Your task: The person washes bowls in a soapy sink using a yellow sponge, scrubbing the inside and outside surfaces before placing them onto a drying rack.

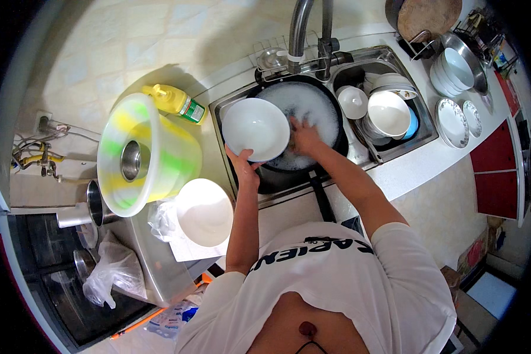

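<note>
My left hand (244, 167) grips the near rim of a large white bowl (255, 126), with the thumb over the edge. The bowl is tipped so that its inside faces me. My right hand (306, 138) dips its fingers into the suds in a black frying pan (341, 132). White foam (292, 95) covers the pan's water, so I cannot tell whether those fingers hold anything. The pan sits in the left sink basin (217, 108), its black handle (322, 199) sticking out towards me. Part of the pan lies behind the bowl.
The right basin (427, 126) holds several bowls (388, 113). A faucet (297, 40) rises behind the sink. Left are a yellow detergent bottle (177, 102), a green-yellow plastic tub (177, 150) and a white bowl (205, 212). Stacked bowls (442, 82) and plates (452, 124) stand right.
</note>
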A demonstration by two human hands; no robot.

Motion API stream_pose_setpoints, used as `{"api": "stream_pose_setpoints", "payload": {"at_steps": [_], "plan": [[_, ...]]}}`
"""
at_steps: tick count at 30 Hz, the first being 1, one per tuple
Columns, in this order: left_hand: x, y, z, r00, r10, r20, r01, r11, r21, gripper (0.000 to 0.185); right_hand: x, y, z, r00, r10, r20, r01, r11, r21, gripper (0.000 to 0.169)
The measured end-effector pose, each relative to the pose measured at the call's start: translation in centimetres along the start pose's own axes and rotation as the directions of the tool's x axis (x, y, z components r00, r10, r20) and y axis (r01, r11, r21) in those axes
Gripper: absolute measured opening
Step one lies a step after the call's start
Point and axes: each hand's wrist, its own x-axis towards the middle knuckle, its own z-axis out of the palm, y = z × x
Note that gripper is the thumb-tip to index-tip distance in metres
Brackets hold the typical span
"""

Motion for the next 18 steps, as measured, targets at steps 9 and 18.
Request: {"api": "stream_pose_setpoints", "payload": {"at_steps": [9,18], "plan": [[-0.2,-0.9,-0.1,0.999,0.042,0.017,-0.043,0.998,0.037,0.084,-0.4,4.0,0.6,0.964,0.213,-0.158,-0.108,0.859,0.5,0.043],[-1.3,-1.8,3.2,0.991,0.109,0.073,-0.111,0.994,0.017,0.087,0.9,-1.3,-2.9,0.918,0.393,-0.05,0.011,0.101,0.995,0.048]]}}
